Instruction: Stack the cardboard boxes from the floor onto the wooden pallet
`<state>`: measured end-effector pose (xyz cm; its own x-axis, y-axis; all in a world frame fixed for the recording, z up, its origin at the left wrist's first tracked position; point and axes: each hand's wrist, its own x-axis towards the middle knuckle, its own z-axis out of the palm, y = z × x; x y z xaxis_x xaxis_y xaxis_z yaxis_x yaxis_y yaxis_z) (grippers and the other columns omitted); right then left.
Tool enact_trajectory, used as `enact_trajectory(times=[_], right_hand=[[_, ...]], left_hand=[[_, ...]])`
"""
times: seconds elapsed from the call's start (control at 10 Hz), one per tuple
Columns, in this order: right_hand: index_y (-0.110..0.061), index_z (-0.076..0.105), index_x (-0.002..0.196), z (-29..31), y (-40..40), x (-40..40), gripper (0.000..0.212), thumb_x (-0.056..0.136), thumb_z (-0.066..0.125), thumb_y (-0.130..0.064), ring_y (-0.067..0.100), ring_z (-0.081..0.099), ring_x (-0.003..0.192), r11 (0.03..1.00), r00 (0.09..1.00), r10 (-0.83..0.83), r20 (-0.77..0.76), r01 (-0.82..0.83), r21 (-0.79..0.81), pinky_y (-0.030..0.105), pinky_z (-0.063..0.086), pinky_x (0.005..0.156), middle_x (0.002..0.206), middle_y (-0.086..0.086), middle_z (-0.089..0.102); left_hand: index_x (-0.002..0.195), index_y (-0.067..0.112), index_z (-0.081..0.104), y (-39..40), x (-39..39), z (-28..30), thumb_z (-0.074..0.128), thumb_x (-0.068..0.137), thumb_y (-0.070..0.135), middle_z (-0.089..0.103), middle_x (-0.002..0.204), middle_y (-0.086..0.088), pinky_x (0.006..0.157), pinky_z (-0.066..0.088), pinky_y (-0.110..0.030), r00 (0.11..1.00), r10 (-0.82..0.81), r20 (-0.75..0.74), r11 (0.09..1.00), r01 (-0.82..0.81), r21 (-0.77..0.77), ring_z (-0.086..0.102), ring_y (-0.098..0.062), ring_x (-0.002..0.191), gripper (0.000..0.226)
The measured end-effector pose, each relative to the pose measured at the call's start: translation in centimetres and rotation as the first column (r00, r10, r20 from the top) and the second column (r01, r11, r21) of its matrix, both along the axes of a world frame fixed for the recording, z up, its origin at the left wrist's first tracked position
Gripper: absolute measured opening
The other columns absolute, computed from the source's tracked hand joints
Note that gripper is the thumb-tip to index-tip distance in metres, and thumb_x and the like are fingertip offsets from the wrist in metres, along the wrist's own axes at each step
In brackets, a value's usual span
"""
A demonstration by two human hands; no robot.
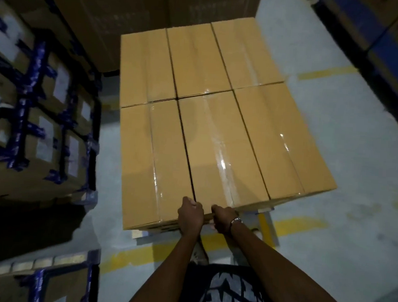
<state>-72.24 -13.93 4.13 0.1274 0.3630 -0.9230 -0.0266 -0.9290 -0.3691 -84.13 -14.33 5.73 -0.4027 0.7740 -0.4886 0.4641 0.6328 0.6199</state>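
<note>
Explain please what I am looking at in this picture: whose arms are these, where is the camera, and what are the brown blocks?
There is no machine here. A person wears one camera on the head, and it looks forward and down, so the two bare arms you see are the person's own.

The brown blocks are long tan cardboard boxes sealed with clear tape. The top layer shows six, in two rows of three. A corner of the pale wooden pallet shows beneath them, on the grey floor with yellow lines.

The left hand and the right hand, which has a wristband, press against the near end of the middle box. Whether the fingers grip it or only push, I cannot tell.

At left stand darker cartons with blue tape.
</note>
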Motion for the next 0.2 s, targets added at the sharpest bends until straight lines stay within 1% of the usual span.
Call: enact_trajectory(times=[0.1, 0.2], right_hand=[[-0.013, 0.050, 0.072, -0.6, -1.1, 3.6, 0.048, 0.093, 0.052, -0.055, 0.032, 0.063, 0.071, 0.966, 0.915, 0.170, 0.367, -0.228, 0.122, 0.032, 0.041, 0.062, 0.078, 0.016, 0.063], [-0.014, 0.057, 0.068, -0.1, -1.7, 7.2, 0.047, 0.100, 0.053, -0.048, 0.032, 0.065, 0.083, 0.944, 0.863, 0.080, 0.499, -0.226, 0.239, 0.034, 0.045, 0.073, 0.077, 0.013, 0.065]], left_hand=[[0.096, 0.013, 0.055, 0.5, 3.0, 1.4, 0.062, 0.097, 0.019, 0.066, 0.082, -0.004, 0.061, 0.042, -0.031, 0.998, -0.057, -0.003, 0.993, 0.057, 0.101, 0.062, -0.027, 0.074, 0.009], [0.096, 0.015, 0.054, 0.9, 6.6, 2.4, 0.060, 0.096, 0.018, 0.064, 0.079, -0.002, 0.059, 0.042, -0.033, 0.990, -0.135, -0.025, 0.975, 0.138, 0.176, 0.061, -0.025, 0.071, 0.007]])
